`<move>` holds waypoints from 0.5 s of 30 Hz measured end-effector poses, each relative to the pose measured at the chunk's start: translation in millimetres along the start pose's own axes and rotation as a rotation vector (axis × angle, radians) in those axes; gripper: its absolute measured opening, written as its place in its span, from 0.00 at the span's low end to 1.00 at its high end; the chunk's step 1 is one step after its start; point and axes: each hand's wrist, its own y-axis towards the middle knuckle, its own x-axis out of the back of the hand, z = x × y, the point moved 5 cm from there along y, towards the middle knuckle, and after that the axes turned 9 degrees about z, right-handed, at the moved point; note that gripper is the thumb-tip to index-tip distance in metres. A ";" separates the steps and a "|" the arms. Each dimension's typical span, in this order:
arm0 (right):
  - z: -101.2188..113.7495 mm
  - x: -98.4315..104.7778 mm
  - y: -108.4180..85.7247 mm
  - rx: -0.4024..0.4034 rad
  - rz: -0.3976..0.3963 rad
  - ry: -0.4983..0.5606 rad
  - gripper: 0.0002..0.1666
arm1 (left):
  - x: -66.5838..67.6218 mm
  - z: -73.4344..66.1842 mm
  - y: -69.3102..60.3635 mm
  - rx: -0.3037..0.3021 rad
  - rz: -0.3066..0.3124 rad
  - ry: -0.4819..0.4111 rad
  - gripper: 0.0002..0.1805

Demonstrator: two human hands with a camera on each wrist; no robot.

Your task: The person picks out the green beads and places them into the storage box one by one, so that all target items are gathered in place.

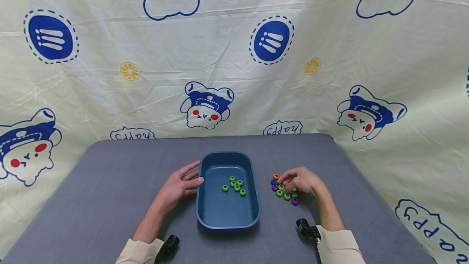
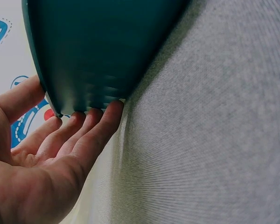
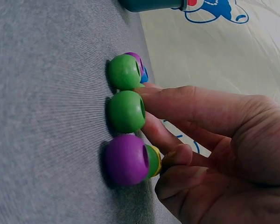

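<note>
A blue rectangular tray [image 1: 228, 225] holds several green beads [image 1: 233, 183] on its floor. Beside its left wall is my left hand [image 1: 179, 186], fingers fairly straight; in the left wrist view the fingertips touch the tray's outer side [image 2: 102, 51] and the thumb reaches its rim. To the tray's right, my right hand [image 1: 302, 180] is over a cluster of loose beads, thumb and index finger pinching around a green bead [image 1: 281, 187], partly hidden by the fingers. Close to that hand, the right wrist view shows another green bead [image 3: 126, 112] and a purple bead [image 3: 126, 160].
An orange bead [image 1: 276, 177] and a blue bead [image 1: 273, 182] lie at the cluster's far side. Everything stands on a grey cloth-covered table [image 1: 121, 182]. Behind it hangs a pale printed curtain [image 1: 227, 56]. Dark bands with small devices [image 1: 307, 229] are on both wrists.
</note>
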 end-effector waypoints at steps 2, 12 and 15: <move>0.1 -0.8 0.3 -0.005 -0.004 0.012 0.16 | 0.0 0.1 0.2 -0.001 0.000 0.001 0.33; 0.4 -2.2 1.3 -0.011 -0.002 0.021 0.15 | 0.3 0.2 0.7 0.002 0.005 -0.003 0.33; 2.1 -2.7 0.1 -0.006 0.001 0.027 0.15 | 0.6 0.3 0.8 0.001 0.009 -0.004 0.33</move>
